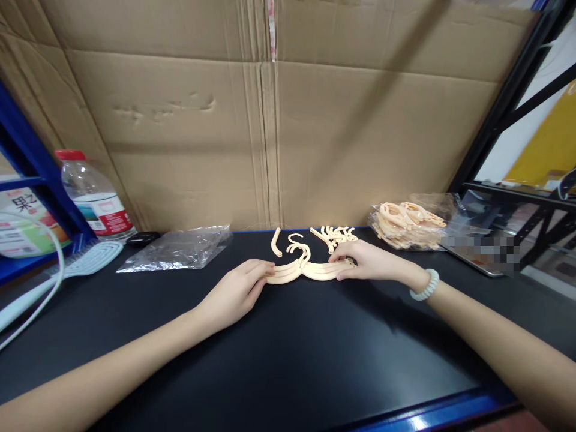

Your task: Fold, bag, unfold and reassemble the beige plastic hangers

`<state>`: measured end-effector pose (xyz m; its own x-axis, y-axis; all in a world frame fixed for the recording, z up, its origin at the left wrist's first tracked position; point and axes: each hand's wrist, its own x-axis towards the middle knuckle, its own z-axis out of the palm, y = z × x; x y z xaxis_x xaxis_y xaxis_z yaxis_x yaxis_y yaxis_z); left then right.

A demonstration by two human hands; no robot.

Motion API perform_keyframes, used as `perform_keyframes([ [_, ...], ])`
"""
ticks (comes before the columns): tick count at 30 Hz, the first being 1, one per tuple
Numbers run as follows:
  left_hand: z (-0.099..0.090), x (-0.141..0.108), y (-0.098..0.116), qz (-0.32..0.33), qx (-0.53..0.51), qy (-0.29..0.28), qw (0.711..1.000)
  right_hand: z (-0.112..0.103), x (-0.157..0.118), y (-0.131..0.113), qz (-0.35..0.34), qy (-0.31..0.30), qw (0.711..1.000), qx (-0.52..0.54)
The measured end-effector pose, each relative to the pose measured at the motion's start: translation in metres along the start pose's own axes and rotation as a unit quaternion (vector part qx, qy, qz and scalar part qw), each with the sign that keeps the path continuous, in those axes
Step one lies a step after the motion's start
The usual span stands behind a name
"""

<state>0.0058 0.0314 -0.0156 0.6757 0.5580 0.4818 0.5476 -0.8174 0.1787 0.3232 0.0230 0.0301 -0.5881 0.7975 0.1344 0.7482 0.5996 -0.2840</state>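
Note:
A small stack of cream plastic hangers [320, 272] lies on the black tabletop, arms spread to both sides and several hooks pointing away from me. My left hand [240, 289] is closed around the left ends, thumb below and fingers on top. At the right side, my right hand [366, 260] pinches the other ends between thumb and fingers. Just behind the stack are a loose cream hanger arm [276, 243] and a pile of cream hanger pieces [338, 236]. My fingers hide both tips of the stack.
An empty clear plastic bag [180, 247] lies at the left, beside a black object [143, 238], a hairbrush [92, 259] and a red-capped bottle [96, 201]. On the right sit a bag of cream hangers [407, 225] and a flat, partly blurred device [477, 261]. Cardboard [189, 144] stands behind.

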Motion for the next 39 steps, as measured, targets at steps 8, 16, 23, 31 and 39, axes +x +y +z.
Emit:
perform_keyframes([
  [8,0.0010,0.0012,-0.0004,0.002,0.006,0.003,1.000,-0.0004,0.0008,0.0011,0.006,0.002,1.000,-0.003],
  [16,-0.0004,0.0018,0.0011,0.006,0.016,0.010,1.000,0.0001,0.0002,0.0005,-0.003,0.007,1.000,-0.015],
  [23,-0.0004,0.0013,0.0000,0.006,0.016,0.018,1.000,-0.0014,-0.0007,0.0009,-0.001,0.003,1.000,-0.012],
  [31,-0.0031,0.0020,0.0024,0.007,0.021,0.029,0.999,-0.0047,-0.0030,0.0057,-0.002,0.001,1.000,-0.010],
  [39,-0.0042,0.0022,0.0061,0.016,0.035,0.037,0.999,-0.0022,-0.0018,0.0060,0.016,0.073,0.996,-0.043],
])
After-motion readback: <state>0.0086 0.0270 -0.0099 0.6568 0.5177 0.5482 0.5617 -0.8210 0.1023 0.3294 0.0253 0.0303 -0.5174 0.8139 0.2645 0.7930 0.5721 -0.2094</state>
